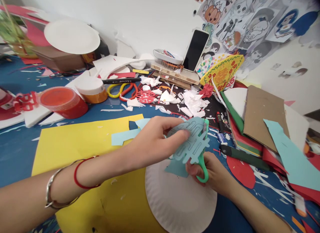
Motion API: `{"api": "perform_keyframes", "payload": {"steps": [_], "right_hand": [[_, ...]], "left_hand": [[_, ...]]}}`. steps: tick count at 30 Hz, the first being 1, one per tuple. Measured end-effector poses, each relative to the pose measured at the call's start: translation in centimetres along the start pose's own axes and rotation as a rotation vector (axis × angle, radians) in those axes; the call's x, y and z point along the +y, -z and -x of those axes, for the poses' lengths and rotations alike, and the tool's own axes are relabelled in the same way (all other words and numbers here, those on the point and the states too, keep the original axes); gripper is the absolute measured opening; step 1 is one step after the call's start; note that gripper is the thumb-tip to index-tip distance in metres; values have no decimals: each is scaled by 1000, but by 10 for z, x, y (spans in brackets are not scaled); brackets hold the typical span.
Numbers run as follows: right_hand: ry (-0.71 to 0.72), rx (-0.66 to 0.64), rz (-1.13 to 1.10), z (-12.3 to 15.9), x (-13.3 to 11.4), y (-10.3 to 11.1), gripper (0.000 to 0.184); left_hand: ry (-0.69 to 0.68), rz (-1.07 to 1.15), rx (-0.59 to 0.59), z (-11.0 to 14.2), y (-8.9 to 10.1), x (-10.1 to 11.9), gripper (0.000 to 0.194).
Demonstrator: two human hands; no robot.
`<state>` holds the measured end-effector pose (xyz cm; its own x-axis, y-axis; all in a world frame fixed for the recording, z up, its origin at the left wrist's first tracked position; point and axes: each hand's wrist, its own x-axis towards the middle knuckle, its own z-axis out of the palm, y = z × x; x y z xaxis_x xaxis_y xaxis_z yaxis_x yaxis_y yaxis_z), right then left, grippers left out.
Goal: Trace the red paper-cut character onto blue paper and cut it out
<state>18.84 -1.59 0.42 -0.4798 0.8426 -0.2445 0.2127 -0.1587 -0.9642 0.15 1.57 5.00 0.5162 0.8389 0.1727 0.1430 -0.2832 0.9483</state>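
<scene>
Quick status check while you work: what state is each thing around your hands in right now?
Left hand: pinching the light blue paper cutout.
Right hand: gripping the green-handled scissors.
Light blue paper cutout: partly cut into a pattern.
Green-handled scissors: blades hidden behind the paper.
Paper plate: lying on yellow card.
Phone: propped up, screen dark.
Black marker: lying down, capped.

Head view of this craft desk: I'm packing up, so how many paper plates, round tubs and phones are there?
Paper plates: 2, the front paper plate and the back-left paper plate
Round tubs: 2, the red tub and the white-topped orange tub
Phones: 1, the phone
Total: 5
</scene>
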Motion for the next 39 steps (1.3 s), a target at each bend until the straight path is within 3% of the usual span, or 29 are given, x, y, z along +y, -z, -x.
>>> {"api": "perform_keyframes", "payload": {"steps": [6,11,17,23,29,39], "right_hand": [[-44,11,-23,0,0,0,41],[-55,10,13,1,2,0,37],[-43,16,23,0,1,1,38],[-56,25,48,1,-1,1,40],[-46,36,85,0,0,2,41],[-53,32,98,0,-2,1,49]], "left_hand": [[-122,-193,133,-1,-1,0,27],[-158,-346,121,-2,1,1,25],[-74,-229,133,-1,1,1,23],[133,-3,-58,-3,3,3,15],[154,58,72,-4,2,2,18],[110,48,131,-4,3,2,12]]}}
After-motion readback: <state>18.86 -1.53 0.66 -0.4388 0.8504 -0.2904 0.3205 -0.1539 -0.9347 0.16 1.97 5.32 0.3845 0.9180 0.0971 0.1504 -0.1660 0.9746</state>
